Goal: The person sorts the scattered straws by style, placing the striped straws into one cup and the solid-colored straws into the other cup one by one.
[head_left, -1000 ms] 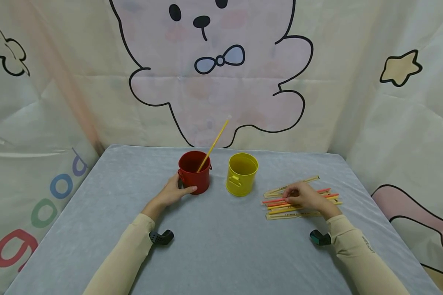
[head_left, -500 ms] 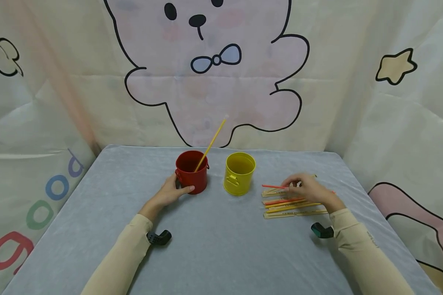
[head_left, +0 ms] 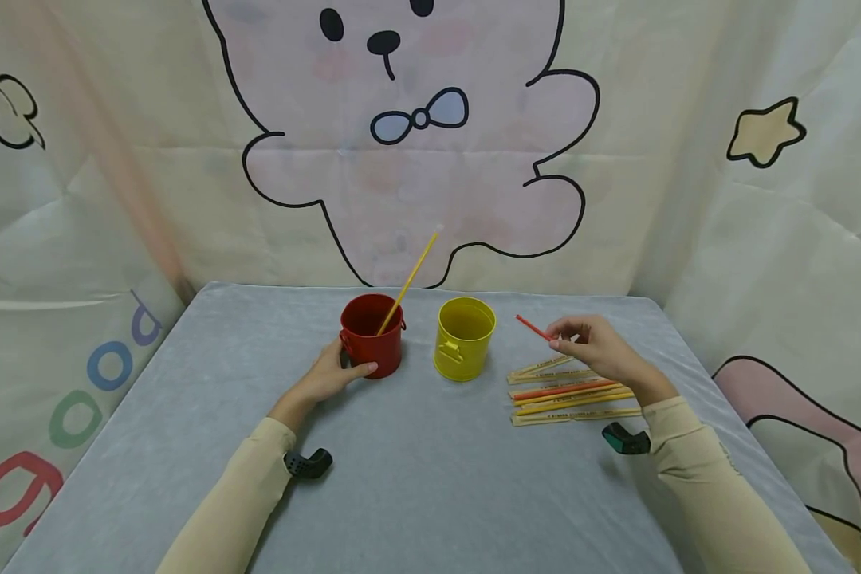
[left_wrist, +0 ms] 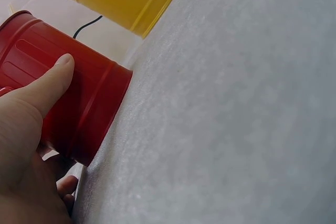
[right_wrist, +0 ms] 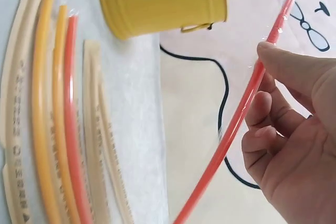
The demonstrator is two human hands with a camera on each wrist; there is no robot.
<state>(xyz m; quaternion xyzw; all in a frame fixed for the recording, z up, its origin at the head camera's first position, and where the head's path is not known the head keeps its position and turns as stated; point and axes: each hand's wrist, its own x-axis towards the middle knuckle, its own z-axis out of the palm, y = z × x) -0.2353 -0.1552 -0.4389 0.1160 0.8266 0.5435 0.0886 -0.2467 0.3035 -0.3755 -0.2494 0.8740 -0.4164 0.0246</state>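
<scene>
My left hand (head_left: 324,375) holds the small red metal bucket (head_left: 382,351) low on its side. In the left wrist view, the thumb lies along the bucket wall and the other fingers go behind it. A yellow straw (head_left: 418,273) leans in that bucket, sticking out above the rim. My right hand (head_left: 597,349) pinches a red drinking straw (right_wrist: 226,140) in a clear wrapper between thumb and fingers. The straw's far end points up and left, above the table. Below that hand lie several more wrapped straws (head_left: 567,396), red, yellow and pale with print.
A yellow metal bucket (head_left: 466,347) stands upright between the red bucket and the straws. Light blue cloth (head_left: 445,494) covers the table. Behind it hangs a printed curtain (head_left: 416,191) with a cartoon bear.
My right hand has lifted a red straw from the row and raised it up and back, its tip tilting upward. My left hand stays on the red bucket. The view shifted slightly.
</scene>
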